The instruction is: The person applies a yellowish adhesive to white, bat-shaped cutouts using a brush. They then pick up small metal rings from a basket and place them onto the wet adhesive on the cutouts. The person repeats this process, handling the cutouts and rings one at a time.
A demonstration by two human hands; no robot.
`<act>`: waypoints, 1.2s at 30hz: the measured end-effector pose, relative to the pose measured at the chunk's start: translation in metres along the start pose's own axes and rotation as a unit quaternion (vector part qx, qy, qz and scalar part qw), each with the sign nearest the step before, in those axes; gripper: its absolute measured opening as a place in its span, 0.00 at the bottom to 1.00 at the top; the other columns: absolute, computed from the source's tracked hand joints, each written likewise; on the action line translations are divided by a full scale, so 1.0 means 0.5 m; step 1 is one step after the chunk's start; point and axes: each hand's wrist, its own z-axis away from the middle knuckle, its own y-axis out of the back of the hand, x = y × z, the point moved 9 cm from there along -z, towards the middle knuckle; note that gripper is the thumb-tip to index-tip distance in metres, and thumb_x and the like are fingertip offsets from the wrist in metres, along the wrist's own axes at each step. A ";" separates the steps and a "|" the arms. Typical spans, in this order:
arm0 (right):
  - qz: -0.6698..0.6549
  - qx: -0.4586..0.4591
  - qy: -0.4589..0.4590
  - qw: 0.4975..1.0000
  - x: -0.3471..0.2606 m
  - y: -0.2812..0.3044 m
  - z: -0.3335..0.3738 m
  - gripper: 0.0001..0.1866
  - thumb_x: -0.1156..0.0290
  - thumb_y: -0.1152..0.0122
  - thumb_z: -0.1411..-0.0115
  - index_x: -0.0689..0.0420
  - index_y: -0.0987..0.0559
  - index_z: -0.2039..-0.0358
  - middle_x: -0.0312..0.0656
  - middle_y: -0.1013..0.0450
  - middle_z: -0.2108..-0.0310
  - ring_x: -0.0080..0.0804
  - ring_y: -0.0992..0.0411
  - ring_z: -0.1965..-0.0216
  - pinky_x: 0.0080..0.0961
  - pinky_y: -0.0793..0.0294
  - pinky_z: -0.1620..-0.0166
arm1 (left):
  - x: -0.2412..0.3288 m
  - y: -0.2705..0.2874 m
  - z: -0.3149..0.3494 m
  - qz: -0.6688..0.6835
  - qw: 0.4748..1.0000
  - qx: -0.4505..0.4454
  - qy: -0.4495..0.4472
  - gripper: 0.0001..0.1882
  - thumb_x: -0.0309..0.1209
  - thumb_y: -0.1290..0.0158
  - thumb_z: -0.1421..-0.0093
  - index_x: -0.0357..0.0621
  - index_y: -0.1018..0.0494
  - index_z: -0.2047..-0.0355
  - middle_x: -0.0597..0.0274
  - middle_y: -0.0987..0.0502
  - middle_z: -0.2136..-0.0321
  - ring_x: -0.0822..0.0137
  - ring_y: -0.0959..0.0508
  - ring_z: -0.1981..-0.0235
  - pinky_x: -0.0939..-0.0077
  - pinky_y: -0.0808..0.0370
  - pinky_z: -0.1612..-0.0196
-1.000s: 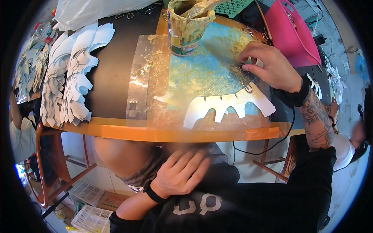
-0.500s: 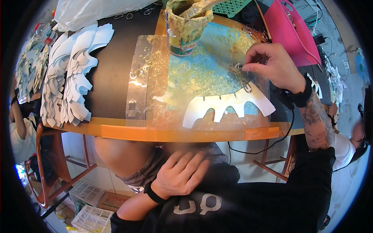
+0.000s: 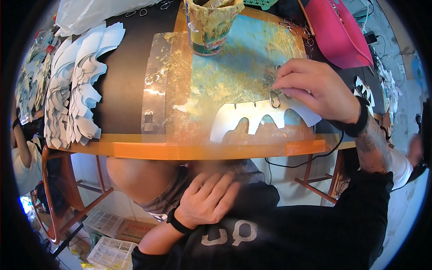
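One hand works, one rests: your right hand [image 3: 315,87] pinches a metal ring [image 3: 274,99] at the white card cutout [image 3: 261,119].
Fingers close narrowly on the ring; cutout lies flat near the worktop [image 3: 180,148] front edge. Left hand [image 3: 209,200] rests loosely open in your lap; use it to steady the card.

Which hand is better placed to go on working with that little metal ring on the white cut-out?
The right hand: its fingers are already at the metal ring on the white cut-out. The left hand rests in the lap, below the table edge.
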 end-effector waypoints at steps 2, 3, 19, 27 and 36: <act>0.058 0.003 0.007 0.998 -0.019 -0.002 0.025 0.17 0.78 0.35 0.45 0.55 0.18 0.53 0.42 0.23 0.54 0.45 0.24 0.56 0.36 0.24 0.55 | 0.000 -0.003 0.007 -0.009 1.000 -0.006 0.005 0.22 0.25 0.38 0.47 0.40 0.28 0.50 0.49 0.19 0.54 0.56 0.18 0.61 0.62 0.25 0.55; 0.086 0.006 0.018 0.996 -0.031 -0.008 0.041 0.19 0.78 0.37 0.46 0.54 0.19 0.51 0.40 0.23 0.52 0.44 0.25 0.55 0.37 0.25 0.54 | -0.001 -0.006 0.008 -0.013 1.000 -0.008 0.005 0.23 0.25 0.38 0.47 0.40 0.28 0.50 0.49 0.19 0.54 0.56 0.18 0.61 0.63 0.25 0.56; 0.198 -0.058 -0.008 0.978 -0.062 -0.062 0.096 0.32 0.74 0.41 0.48 0.45 0.23 0.39 0.30 0.31 0.34 0.36 0.29 0.48 0.33 0.35 0.51 | 0.012 -0.019 -0.003 -0.026 0.999 -0.023 -0.021 0.22 0.24 0.38 0.46 0.39 0.27 0.51 0.49 0.19 0.55 0.57 0.17 0.62 0.67 0.27 0.59; 0.185 -0.060 -0.015 0.981 -0.060 -0.064 0.098 0.34 0.77 0.41 0.49 0.46 0.23 0.39 0.32 0.30 0.35 0.36 0.29 0.47 0.33 0.35 0.51 | 0.012 -0.016 -0.004 -0.027 0.999 -0.026 -0.022 0.21 0.24 0.39 0.47 0.39 0.27 0.51 0.49 0.19 0.55 0.57 0.18 0.62 0.66 0.26 0.59; 0.224 0.135 -0.039 0.964 -0.060 0.168 0.028 0.19 0.74 0.38 0.39 0.59 0.23 0.46 0.51 0.29 0.43 0.52 0.29 0.42 0.40 0.31 0.39 | 0.007 -0.002 0.002 -0.013 0.999 -0.019 -0.027 0.21 0.26 0.38 0.48 0.40 0.26 0.52 0.51 0.19 0.55 0.58 0.18 0.62 0.65 0.26 0.58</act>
